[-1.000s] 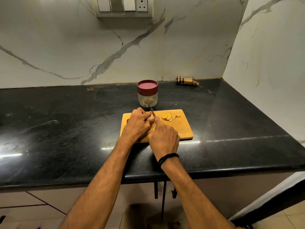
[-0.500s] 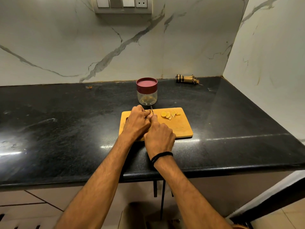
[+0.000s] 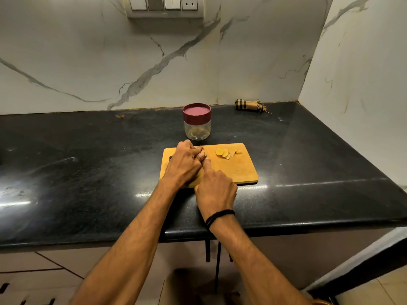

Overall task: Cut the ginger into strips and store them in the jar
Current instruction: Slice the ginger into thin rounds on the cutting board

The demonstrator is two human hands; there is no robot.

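A wooden cutting board [image 3: 237, 170] lies on the black counter. Several yellow ginger slices [image 3: 226, 153] lie near its far edge. My left hand [image 3: 184, 165] is curled over a ginger piece on the board's left part; the piece itself is hidden under the fingers. My right hand [image 3: 217, 188] grips a knife, its forefinger stretched along the blade's back. Only a thin bit of the knife blade [image 3: 204, 152] shows beside my left fingers. Just behind the board stands a clear jar [image 3: 197, 122] with a dark red lid on, some ginger bits at its bottom.
A rolled checked cloth [image 3: 250, 105] lies at the back right by the wall. The black counter [image 3: 88, 172] ends at a marble side wall on the right. A switch panel [image 3: 165, 6] hangs on the back wall. Cabinet fronts show below the counter edge.
My right hand has shifted a little to the left and the knife blade now sits closer to my left fingers. The jar, the board and the slices have not moved.
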